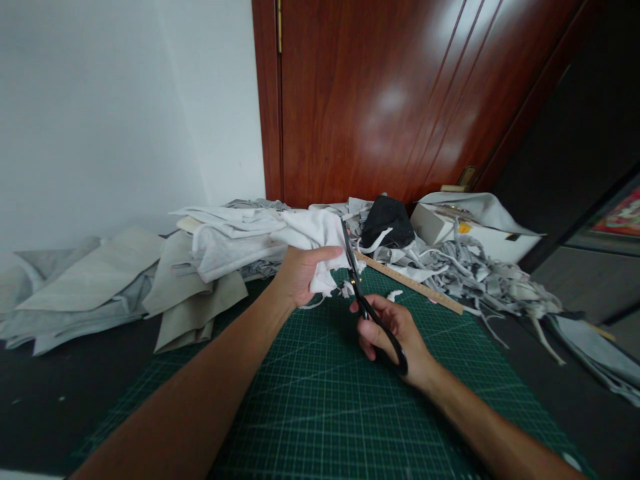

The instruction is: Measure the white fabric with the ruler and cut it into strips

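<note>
My left hand (300, 273) pinches a piece of white fabric (320, 230), its thumb lying on top. The fabric's lower edge is ragged. In my right hand (390, 330) is a pair of black-handled scissors (370, 310), pointing away from me. The blades stand at the right edge of the white fabric; whether they are parted is hard to make out. Small white scraps (346, 289) lie around the scissors' pivot. Under both hands spreads a green cutting mat (310, 400) with a grid.
Folded grey and white cloth (100, 273) is piled at the left. Behind my right hand a wooden ruler (410, 283) lies slantwise before a heap of grey strips (470, 273). A black cloth bundle (387, 222) and a white box (500, 240) stand near the wooden door (360, 100).
</note>
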A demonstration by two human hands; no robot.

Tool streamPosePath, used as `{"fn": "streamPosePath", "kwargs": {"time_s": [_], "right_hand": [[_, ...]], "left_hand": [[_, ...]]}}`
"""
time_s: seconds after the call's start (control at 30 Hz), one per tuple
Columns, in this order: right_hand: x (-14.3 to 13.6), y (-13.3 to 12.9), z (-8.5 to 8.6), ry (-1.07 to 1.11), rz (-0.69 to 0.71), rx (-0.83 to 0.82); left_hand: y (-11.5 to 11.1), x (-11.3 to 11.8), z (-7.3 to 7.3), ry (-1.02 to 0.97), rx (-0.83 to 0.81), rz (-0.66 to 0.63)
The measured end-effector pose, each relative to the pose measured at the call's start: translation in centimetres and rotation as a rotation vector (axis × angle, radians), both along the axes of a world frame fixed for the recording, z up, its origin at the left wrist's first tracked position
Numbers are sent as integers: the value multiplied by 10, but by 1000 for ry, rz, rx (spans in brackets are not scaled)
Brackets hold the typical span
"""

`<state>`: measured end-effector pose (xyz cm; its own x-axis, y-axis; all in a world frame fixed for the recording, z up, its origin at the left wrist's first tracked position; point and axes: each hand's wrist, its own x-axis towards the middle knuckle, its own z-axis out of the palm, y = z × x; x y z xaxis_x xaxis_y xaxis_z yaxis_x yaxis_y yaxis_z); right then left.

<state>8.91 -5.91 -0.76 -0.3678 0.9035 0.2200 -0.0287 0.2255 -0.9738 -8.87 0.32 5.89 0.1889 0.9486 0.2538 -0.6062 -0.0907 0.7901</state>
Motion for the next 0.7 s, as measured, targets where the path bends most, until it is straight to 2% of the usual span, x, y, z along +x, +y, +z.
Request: {"fn": "streamPosePath", "kwargs": {"time_s": [0.2,0.7], "right_hand": [[0,2,-1,9,-4,-1],[-1,-2,3,-29,-5,4]], "left_hand": [[-2,0,2,39,-10,-68],[-3,0,3,22,2,-58]]}}
